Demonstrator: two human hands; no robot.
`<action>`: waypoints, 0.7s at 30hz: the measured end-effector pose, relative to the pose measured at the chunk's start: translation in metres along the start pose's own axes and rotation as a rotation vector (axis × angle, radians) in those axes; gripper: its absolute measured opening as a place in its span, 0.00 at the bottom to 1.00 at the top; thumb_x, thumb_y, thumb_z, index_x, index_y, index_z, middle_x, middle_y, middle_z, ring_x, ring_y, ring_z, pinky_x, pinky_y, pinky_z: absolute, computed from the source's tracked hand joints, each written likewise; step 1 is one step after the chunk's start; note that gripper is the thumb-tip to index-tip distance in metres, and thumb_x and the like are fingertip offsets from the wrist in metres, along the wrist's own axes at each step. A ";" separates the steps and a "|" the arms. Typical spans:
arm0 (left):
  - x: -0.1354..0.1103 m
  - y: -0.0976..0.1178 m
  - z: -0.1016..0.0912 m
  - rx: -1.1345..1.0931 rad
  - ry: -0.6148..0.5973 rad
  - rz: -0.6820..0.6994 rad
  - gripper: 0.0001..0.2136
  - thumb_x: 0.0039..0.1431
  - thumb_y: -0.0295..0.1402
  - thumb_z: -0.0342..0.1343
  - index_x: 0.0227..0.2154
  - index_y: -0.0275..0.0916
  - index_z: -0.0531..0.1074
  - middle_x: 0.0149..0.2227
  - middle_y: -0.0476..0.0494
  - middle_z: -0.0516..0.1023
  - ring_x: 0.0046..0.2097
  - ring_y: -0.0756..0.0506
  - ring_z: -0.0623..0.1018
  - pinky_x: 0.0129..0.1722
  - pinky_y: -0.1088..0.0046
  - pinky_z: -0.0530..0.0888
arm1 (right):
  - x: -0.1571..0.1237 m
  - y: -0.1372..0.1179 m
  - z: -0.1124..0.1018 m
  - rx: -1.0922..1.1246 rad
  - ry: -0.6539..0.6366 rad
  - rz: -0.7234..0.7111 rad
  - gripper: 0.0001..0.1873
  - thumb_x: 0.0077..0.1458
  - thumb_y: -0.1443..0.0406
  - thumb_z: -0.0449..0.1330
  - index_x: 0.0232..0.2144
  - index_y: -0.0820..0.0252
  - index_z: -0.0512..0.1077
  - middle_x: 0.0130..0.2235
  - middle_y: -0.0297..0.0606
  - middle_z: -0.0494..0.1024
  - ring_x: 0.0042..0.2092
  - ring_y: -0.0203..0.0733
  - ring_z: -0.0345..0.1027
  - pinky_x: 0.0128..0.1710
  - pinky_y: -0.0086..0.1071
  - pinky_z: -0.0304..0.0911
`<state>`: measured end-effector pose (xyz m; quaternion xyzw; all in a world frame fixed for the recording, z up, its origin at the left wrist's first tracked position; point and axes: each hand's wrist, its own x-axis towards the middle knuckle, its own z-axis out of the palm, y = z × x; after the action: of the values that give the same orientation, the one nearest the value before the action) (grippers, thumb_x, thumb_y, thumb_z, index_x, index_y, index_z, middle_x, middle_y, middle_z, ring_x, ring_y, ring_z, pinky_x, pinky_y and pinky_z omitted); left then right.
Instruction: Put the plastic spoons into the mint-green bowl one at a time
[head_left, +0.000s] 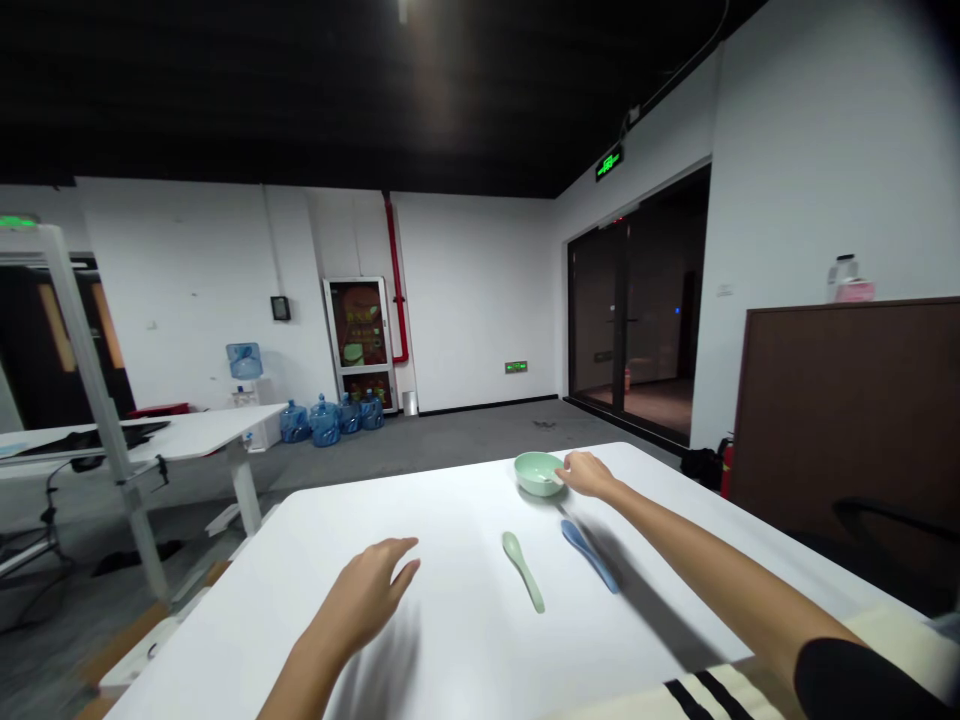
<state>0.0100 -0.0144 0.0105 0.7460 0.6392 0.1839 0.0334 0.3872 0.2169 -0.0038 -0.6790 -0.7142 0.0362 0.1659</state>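
A light green bowl (534, 478) is near the far edge of the white table (450, 610). My right hand (589, 474) reaches out to it, its fingers closed at the right rim. Something small and pale shows inside the bowl by the fingertips, too indistinct to name. Closer to me lie a light green spoon (523, 573) and, to its right, a blue spoon (589, 556), each with its handle end toward me. My left hand (369, 592) hovers over the left part of the table, thumb and fingers apart, holding nothing.
Behind at left stands another white table (202, 430) with a metal frame post (90, 370). Several blue water jugs (325, 422) are on the floor by the far wall. A brown partition (847, 400) rises at right, near a dark glass door (645, 310).
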 end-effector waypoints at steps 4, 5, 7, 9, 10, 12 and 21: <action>0.000 0.002 -0.002 0.000 -0.004 -0.005 0.22 0.65 0.46 0.41 0.55 0.46 0.70 0.56 0.45 0.74 0.57 0.40 0.73 0.54 0.62 0.69 | 0.025 -0.008 0.015 -0.050 -0.038 0.043 0.18 0.53 0.56 0.58 0.39 0.62 0.76 0.45 0.50 0.78 0.46 0.49 0.72 0.39 0.32 0.61; 0.000 0.003 -0.003 0.000 -0.008 -0.006 0.22 0.65 0.46 0.41 0.55 0.45 0.70 0.56 0.45 0.74 0.57 0.40 0.73 0.54 0.62 0.69 | 0.031 -0.009 0.019 -0.062 -0.044 0.048 0.18 0.52 0.56 0.57 0.39 0.62 0.76 0.45 0.50 0.78 0.46 0.50 0.73 0.38 0.32 0.61; 0.001 0.004 -0.003 -0.004 -0.013 -0.007 0.22 0.65 0.45 0.41 0.55 0.45 0.70 0.56 0.45 0.74 0.56 0.40 0.73 0.54 0.62 0.69 | 0.041 -0.010 0.027 -0.074 -0.051 0.064 0.18 0.52 0.56 0.57 0.39 0.63 0.76 0.45 0.51 0.77 0.46 0.51 0.73 0.38 0.32 0.62; 0.001 0.003 -0.003 -0.006 -0.010 -0.008 0.22 0.65 0.45 0.41 0.55 0.45 0.70 0.56 0.45 0.74 0.56 0.40 0.73 0.54 0.62 0.69 | 0.050 -0.010 0.034 -0.071 -0.059 0.084 0.19 0.51 0.56 0.58 0.40 0.63 0.76 0.45 0.52 0.77 0.46 0.51 0.73 0.37 0.33 0.63; 0.002 0.003 -0.003 -0.007 -0.007 -0.008 0.22 0.65 0.45 0.41 0.55 0.46 0.70 0.56 0.45 0.74 0.56 0.40 0.73 0.54 0.62 0.69 | 0.053 -0.010 0.037 -0.068 -0.064 0.098 0.20 0.51 0.56 0.59 0.41 0.63 0.76 0.45 0.52 0.77 0.46 0.51 0.73 0.38 0.32 0.63; 0.003 0.001 -0.002 -0.008 -0.002 -0.007 0.22 0.65 0.45 0.41 0.55 0.46 0.70 0.56 0.45 0.74 0.56 0.40 0.73 0.54 0.62 0.69 | 0.058 -0.011 0.043 -0.063 -0.072 0.119 0.22 0.49 0.56 0.60 0.43 0.64 0.75 0.47 0.52 0.77 0.47 0.52 0.73 0.39 0.33 0.64; 0.006 -0.004 -0.001 -0.004 0.013 0.001 0.22 0.65 0.47 0.41 0.56 0.46 0.69 0.57 0.45 0.74 0.56 0.41 0.74 0.54 0.63 0.69 | 0.061 -0.008 0.058 -0.014 -0.068 0.165 0.22 0.49 0.63 0.61 0.46 0.67 0.73 0.49 0.54 0.76 0.49 0.53 0.72 0.39 0.33 0.64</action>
<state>0.0069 -0.0085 0.0116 0.7449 0.6388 0.1899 0.0308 0.3619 0.2861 -0.0445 -0.7349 -0.6615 0.0680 0.1331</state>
